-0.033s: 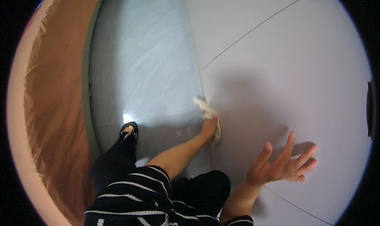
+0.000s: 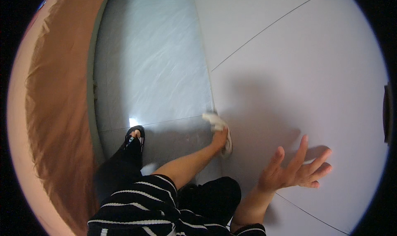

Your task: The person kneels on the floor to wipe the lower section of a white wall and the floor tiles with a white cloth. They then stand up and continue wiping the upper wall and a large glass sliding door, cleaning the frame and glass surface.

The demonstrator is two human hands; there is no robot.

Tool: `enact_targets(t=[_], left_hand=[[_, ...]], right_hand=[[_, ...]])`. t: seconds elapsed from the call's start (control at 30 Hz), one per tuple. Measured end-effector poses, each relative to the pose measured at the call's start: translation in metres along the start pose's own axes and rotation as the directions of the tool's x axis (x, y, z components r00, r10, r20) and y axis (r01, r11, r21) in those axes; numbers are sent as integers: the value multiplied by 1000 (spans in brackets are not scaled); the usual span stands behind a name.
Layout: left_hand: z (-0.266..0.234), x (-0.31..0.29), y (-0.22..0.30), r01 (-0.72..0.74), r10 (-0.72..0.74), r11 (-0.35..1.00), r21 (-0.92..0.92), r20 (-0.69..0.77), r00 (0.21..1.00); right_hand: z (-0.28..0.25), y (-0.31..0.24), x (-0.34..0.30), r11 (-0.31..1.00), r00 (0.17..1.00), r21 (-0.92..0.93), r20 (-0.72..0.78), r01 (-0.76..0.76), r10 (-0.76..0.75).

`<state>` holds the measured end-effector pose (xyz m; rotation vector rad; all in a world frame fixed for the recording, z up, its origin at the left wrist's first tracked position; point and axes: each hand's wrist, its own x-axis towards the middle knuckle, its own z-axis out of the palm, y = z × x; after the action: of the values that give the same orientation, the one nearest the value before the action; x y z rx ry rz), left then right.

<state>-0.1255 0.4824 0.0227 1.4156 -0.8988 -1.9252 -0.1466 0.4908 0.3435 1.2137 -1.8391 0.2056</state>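
My left hand (image 2: 221,137) is closed around a white cloth (image 2: 215,121), and most of its fingers are hidden by the cloth. The cloth lies along the edge where the white panelled surface (image 2: 264,99) meets the grey tiled floor (image 2: 165,62). My right hand (image 2: 291,172) is open with fingers spread and nothing in it. It is beside the white panels and casts a shadow on them; I cannot tell whether its fingertips touch.
A bed or couch side with brown fabric (image 2: 58,103) curves along the left. My sandalled foot (image 2: 135,134) rests on the floor near it. Thin seams divide the panels. A dark handle-like piece (image 2: 387,114) sits at the far right.
My left hand and the white cloth have shifted slightly nearer to me along the panel's edge. My right hand has barely moved.
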Motion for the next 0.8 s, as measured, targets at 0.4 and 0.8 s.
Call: enact_targets(t=[0.4,0.8], left_hand=[[-45,91,141,-349,347,937,-4,-103,932],[-9,8,166,-538,511,841,-60,-239,826]], right_hand=[[-4,-22,0,985,999,167,18,38,-41],[-12,-30,3,982,999,187,17,37,-41]])
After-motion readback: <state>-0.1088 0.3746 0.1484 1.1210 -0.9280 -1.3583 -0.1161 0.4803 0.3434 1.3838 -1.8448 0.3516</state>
